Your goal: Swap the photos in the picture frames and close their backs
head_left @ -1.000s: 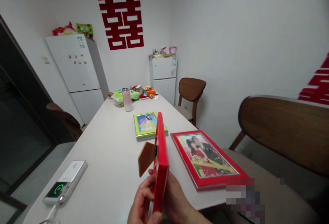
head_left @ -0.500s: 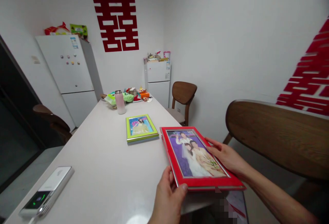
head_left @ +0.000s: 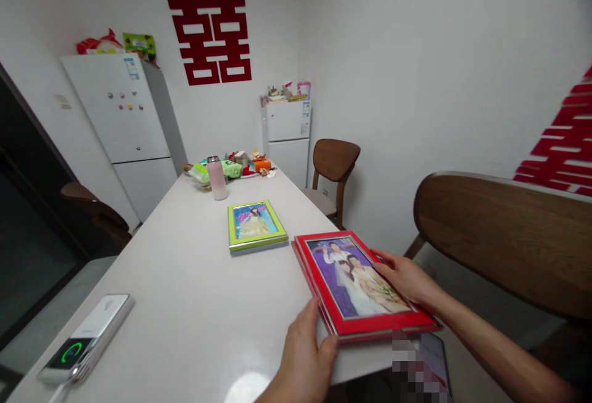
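Observation:
A red photo frame [head_left: 358,283] with a wedding picture lies face up on top of another red frame at the near right edge of the white table [head_left: 194,304]. My left hand [head_left: 308,354] rests at the stack's near left corner, thumb against the edge. My right hand [head_left: 404,280] lies along its right side, fingers on the frame's border. Farther back on the table a green photo frame [head_left: 255,224] lies flat.
A white power bank [head_left: 86,340] with a lit green display sits at the near left edge. A pink bottle [head_left: 216,178] and snack clutter stand at the far end. Wooden chairs [head_left: 509,236] flank the table; two white fridges [head_left: 129,126] stand behind.
A second ago I held the red frame upright on edge, its back stand showing. It has since been turned face up and laid flat onto the other red frame.

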The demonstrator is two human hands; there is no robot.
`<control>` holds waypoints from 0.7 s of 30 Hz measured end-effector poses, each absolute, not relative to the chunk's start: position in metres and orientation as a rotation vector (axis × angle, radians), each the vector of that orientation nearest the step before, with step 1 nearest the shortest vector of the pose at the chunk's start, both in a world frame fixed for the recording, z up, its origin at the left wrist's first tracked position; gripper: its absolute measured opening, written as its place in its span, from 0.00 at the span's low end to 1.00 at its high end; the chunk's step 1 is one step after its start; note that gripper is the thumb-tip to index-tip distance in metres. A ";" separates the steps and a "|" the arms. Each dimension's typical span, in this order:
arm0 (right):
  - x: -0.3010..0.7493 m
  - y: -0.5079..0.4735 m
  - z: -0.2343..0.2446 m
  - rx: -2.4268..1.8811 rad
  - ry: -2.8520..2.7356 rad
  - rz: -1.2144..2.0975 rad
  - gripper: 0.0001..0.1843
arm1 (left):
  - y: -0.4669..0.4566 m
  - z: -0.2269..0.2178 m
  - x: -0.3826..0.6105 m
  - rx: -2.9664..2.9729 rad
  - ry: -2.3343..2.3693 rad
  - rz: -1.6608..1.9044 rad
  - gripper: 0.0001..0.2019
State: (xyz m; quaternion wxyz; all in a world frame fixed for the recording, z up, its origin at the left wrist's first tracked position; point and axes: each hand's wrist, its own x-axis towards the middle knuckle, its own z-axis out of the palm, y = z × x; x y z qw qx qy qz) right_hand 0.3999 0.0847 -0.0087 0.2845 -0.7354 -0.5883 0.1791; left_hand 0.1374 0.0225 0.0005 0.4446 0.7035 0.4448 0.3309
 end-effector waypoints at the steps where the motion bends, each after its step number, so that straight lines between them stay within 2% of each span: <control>1: 0.399 0.087 -0.007 -1.996 -1.608 0.438 0.22 | 0.027 0.000 0.131 1.715 1.139 0.816 0.26; 6: 0.372 0.104 0.009 -2.131 -1.764 0.147 0.24 | 0.056 -0.011 0.090 1.388 1.203 0.999 0.25; 9: 0.328 0.120 0.023 -1.940 -1.877 -0.096 0.24 | 0.072 -0.013 0.069 1.277 1.208 1.077 0.24; 13: 0.245 0.147 0.031 -1.607 -2.213 -0.028 0.22 | 0.082 -0.008 0.059 1.128 1.196 1.144 0.22; 17: 0.184 0.178 0.023 -1.542 -2.283 -0.022 0.23 | 0.084 -0.005 0.055 0.967 1.169 1.192 0.19; 21: 0.162 0.188 0.016 -1.512 -2.316 -0.020 0.14 | 0.086 -0.006 0.045 0.794 1.153 1.238 0.18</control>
